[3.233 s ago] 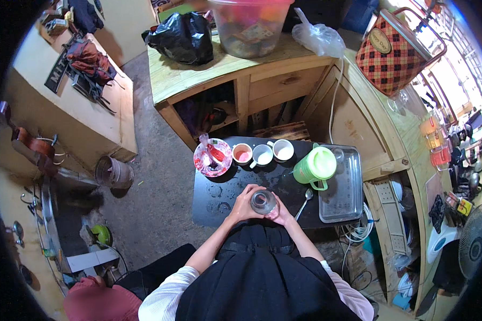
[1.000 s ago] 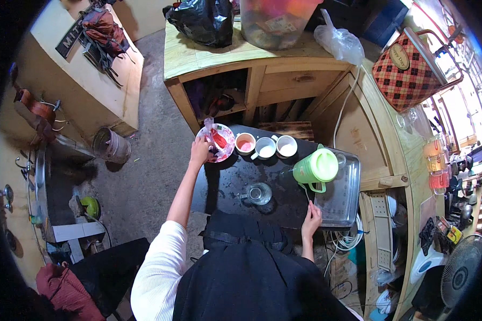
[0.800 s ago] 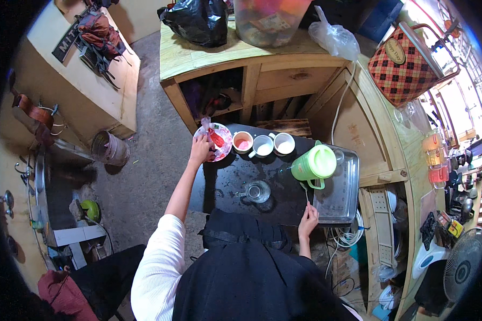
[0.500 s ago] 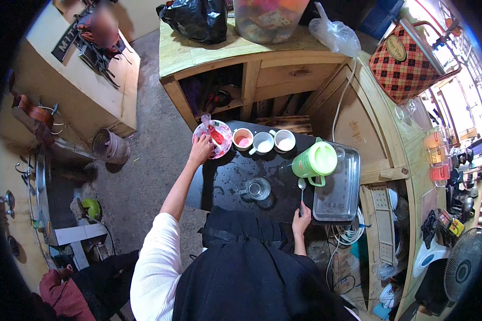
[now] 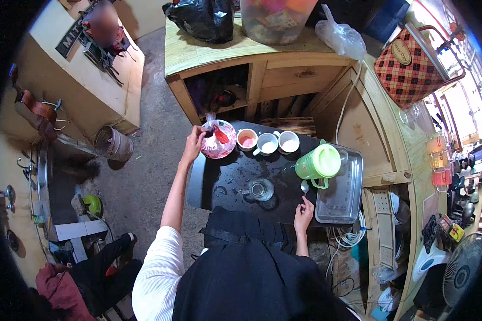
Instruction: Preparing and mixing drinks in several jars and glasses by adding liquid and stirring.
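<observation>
A patterned pink-and-white plate stands at the table's far left with a red packet and clear plastic on it. Over the plate's left side, my left hand pinches a small dark packet. Three cups line up to the plate's right: one with pinkish contents, a white cup and another white cup. My right hand is closed around the handle of a spoon; its bowl rests on the tabletop. Beside the spoon is a green lidded pitcher.
A glass mug stands mid-table on the wet black tabletop. A clear rectangular tray lies at the right edge. Beyond is a wooden counter carrying bags and a tub. Another person's dark-clad legs are at lower left.
My left hand has shifted to the plate's left rim and now lifts a small dark packet. The right hand sits slightly differently on the spoon's handle. The whole view has moved a little.
</observation>
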The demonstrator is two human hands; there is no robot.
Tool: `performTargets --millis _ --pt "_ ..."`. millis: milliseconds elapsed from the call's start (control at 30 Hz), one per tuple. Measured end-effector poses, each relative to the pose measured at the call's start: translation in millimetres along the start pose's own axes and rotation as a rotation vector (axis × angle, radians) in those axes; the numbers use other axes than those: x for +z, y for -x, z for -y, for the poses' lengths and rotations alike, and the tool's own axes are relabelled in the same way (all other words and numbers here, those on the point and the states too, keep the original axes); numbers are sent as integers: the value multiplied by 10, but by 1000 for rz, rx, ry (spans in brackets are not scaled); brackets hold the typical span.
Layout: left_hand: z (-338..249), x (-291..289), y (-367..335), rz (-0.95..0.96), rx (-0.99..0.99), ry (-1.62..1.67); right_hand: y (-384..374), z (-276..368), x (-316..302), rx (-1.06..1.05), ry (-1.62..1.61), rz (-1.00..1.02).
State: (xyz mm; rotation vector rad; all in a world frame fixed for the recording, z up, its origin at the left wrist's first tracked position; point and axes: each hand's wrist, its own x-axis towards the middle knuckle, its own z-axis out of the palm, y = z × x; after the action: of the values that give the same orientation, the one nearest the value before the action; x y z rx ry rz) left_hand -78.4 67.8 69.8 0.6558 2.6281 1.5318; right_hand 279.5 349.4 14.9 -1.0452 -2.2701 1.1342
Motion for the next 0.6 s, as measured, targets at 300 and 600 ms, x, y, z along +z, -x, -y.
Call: performTargets --millis 300,600 --pt "-1038 144 258 -187 -331 782 -264 1187 -37 74 -485 52" --pt "-2048 1043 1156 41 -308 869 -302 1895 165 49 -520 568"
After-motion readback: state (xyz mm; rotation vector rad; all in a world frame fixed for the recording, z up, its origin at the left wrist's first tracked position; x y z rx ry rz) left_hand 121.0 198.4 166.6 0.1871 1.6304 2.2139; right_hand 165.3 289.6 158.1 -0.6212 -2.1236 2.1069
